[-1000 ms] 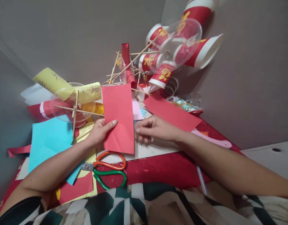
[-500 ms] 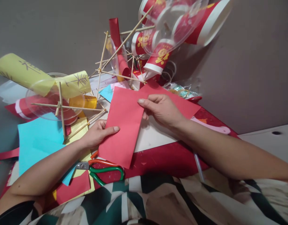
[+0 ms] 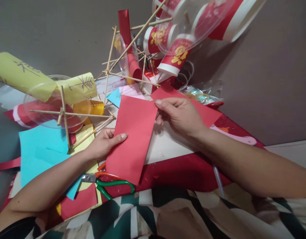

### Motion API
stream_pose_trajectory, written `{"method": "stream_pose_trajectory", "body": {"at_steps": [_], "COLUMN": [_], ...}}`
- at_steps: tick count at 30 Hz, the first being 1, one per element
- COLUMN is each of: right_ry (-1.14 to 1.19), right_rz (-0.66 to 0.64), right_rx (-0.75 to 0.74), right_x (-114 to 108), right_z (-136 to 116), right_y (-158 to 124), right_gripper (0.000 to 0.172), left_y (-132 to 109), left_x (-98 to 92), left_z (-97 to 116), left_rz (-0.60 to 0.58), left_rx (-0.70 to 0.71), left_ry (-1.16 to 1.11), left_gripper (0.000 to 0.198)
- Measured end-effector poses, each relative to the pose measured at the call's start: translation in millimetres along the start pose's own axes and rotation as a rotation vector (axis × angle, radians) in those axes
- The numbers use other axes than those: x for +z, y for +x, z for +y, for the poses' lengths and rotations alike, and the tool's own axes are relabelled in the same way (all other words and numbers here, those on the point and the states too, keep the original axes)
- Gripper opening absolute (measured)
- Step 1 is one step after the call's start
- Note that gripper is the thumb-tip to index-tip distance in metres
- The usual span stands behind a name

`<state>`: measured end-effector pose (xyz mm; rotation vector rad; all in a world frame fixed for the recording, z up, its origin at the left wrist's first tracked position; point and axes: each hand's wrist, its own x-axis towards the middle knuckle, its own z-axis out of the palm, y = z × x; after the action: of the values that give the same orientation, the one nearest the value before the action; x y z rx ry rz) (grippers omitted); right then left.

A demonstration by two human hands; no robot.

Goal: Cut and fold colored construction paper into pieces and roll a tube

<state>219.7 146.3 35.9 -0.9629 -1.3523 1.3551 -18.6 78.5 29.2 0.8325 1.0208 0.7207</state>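
Note:
A rectangular sheet of red paper [image 3: 134, 136] is held tilted above the table between both hands. My left hand [image 3: 104, 142] grips its left edge, thumb on the front face and fingers behind. My right hand [image 3: 179, 114] pinches its upper right corner between thumb and fingers. Behind my right hand lies another piece of red paper [image 3: 207, 111], partly covered. Just below my left hand, scissors [image 3: 113, 182] with orange and green handles rest near the table's front edge.
Wooden-stick frames [image 3: 107, 71] bear clear plastic discs [image 3: 55, 106], red paper cups [image 3: 176, 54] and rolled yellow paper [image 3: 23, 76]. Blue paper [image 3: 44, 149] lies at left. A white board [image 3: 168, 149] lies on the red tablecloth [image 3: 178, 174]; a pink strip [image 3: 237, 136] is at right.
The view has shifted slightly, so things at the right appear further right. Both hands keep their hold on the red paper, which stays in nearly the same pose.

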Motion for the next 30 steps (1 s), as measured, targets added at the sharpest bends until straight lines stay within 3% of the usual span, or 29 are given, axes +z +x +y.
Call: {"method": "stream_pose_trajectory", "body": {"at_steps": [7,12,22,24,27,30], "right_ry": [0.047,0.02,-0.109,-0.123,-0.192,-0.344], "right_rz": [-0.135,-0.252,-0.612,-0.668,-0.789,-0.831], "right_rx": [0.133,0.174,0.33,0.343,0.335,0.214], "right_x": [5,9,15,14,14,17], "right_z": [7,8,5,5,2,-6], "right_y": [-4,-12,-24,-26,-30,-36], "right_gripper": [0.05,0.047,0.043,0.038,0.027,0.021], "left_y": [0,1,-1,-3,-8,-15], "left_x": [-0.3,0.2,4.2,6.2,9.5,12.1], "left_z": [1,0,-6,-6,1,16], "left_rz": [0.066,0.108,0.209,0.244,0.371,0.519], "left_rx": [0.044,0.085,0.327,0.406,0.631,0.871], "left_ry": [0.003,0.039,0.21,0.256,0.344,0.352], "left_gripper": [0.025,0.031,0.03,0.028,0.026,0.019]}}
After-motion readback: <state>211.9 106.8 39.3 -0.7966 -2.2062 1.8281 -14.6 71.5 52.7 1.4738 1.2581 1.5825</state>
